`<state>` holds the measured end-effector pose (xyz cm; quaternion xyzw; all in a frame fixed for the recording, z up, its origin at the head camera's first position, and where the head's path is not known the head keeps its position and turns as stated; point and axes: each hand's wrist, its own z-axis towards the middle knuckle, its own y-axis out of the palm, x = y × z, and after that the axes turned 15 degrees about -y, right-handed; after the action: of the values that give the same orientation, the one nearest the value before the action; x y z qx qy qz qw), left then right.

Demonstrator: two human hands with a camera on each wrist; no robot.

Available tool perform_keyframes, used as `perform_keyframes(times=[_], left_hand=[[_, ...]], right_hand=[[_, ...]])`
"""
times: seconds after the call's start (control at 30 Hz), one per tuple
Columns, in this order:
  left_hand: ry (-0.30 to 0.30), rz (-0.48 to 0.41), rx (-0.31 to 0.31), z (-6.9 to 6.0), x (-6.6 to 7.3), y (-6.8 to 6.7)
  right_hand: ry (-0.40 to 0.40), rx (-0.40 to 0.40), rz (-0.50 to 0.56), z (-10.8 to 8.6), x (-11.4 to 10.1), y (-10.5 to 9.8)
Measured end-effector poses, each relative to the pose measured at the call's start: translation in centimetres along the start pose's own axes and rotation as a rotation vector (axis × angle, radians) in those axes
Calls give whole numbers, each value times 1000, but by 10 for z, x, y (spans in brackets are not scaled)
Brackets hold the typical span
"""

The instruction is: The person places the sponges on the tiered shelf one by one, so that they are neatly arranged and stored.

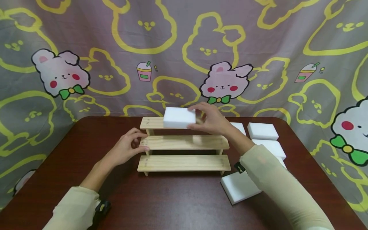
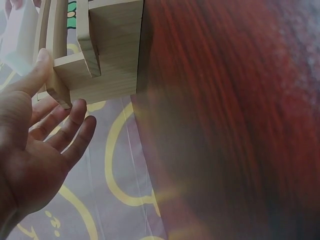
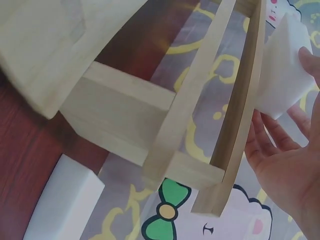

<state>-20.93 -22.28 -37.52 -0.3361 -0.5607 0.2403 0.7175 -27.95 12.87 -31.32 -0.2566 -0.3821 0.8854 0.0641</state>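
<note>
Currently, head view: the right hand (image 1: pixel 211 118) grasps a white block (image 1: pixel 179 118) at its right end, thumb on the near side and fingers on the far side. The block is at the top tier of a three-tier wooden rack (image 1: pixel 184 142), left of that tier's right end; whether it bears its full weight there, cannot tell. The left hand (image 1: pixel 125 147) pinches the left end of the middle tier between thumb and fingers. Other white blocks (image 1: pixel 263 131) lie right of the rack on the dark red-brown table (image 1: pixel 184 201); a printed curtain (image 1: pixel 172 28) hangs behind.

Left wrist view: thumb against one side of the tier's end, fingers around the other, the outer ones spread.

Right wrist view: block between thumb and fingers, beside the top tier's long edge.
</note>
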Motion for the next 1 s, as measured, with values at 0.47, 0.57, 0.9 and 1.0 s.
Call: perform_keyframes(times=[0.47,0.57,0.9,1.0], left_hand=[[1,-1,-15,-2,2,-2],[-1,-2,-15,-2,2,-2],[14,-8,-9,-1,2,-1],[15,-7,-10,0,1,0]], right_hand=[[-6,-24,9,9,0,8],[-22,-19,14,11,1,9],[-13,-28,32,16,1,12],[-1,-41,25,18,1,12]])
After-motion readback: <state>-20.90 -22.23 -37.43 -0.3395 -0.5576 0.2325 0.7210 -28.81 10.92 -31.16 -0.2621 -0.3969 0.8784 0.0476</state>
